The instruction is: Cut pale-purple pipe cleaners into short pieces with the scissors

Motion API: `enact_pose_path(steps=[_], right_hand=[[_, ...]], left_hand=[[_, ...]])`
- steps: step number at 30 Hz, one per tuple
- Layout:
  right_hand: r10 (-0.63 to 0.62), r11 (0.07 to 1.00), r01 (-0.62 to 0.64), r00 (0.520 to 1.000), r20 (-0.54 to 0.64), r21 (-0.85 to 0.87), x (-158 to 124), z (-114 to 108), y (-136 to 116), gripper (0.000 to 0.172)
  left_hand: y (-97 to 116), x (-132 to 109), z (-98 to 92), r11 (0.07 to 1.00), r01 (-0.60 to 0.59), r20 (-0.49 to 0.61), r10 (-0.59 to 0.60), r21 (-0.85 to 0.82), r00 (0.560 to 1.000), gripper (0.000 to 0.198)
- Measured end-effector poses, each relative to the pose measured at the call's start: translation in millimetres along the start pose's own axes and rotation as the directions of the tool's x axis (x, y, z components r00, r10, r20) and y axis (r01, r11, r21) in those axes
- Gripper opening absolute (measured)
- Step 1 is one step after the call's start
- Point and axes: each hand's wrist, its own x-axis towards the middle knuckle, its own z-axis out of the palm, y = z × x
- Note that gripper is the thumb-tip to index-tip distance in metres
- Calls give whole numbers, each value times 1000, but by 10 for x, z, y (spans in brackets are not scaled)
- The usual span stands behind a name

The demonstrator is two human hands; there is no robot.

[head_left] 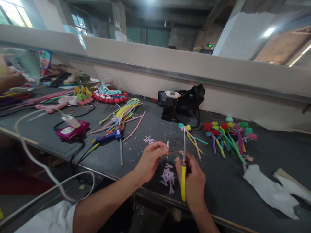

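Between the thumb and fingers of my left hand (152, 159) a short lilac piece of pipe cleaner (167, 144) stands upright. My right hand (194, 181) is wrapped round scissors (183, 183) with a yellow handle, their blades pointing away from me. The blades are apart from the lilac piece. Below and between both hands lies a pile of cut lilac pieces (168, 176) near the table's front edge. A smaller group of lilac pieces (149, 139) lies just beyond my left hand. Past the scissor tips are small pipe-cleaner flowers (184, 127) with thin stems.
On the left stand a blue glue gun (109, 136), a magenta power box (73, 130) with a white plug, and loose pipe cleaners (126, 111). A phone (169, 109) leans on a black bag (194, 97). Colourful flowers (228, 136) and white gloves (269, 191) lie right. A co-worker's hand (12, 81) shows far left.
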Motion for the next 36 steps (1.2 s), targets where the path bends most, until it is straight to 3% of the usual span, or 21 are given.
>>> enact_pose_path(steps=[6, 11, 15, 21, 36], right_hand=[[25, 996, -19, 997, -70, 82, 26, 0, -38, 30], [-23, 998, 22, 1000, 7, 53, 10, 28, -1, 32], [-48, 998, 55, 989, 138, -43, -44, 44, 13, 33], [-67, 992, 91, 966, 248, -87, -70, 39, -31, 34], [-90, 993, 107, 965, 248, -56, -97, 30, -22, 30]], left_hand=[[-46, 0, -40, 977, -24, -56, 36, 213, 998, 8], [-34, 6, -38, 998, 34, 4, -34, 57, 999, 6], [4, 20, -40, 997, 10, 36, -8, -75, 999, 5], [29, 20, -77, 992, 17, 25, -14, -124, 1000, 6], [32, 33, -94, 992, 37, 9, -37, -119, 999, 9]])
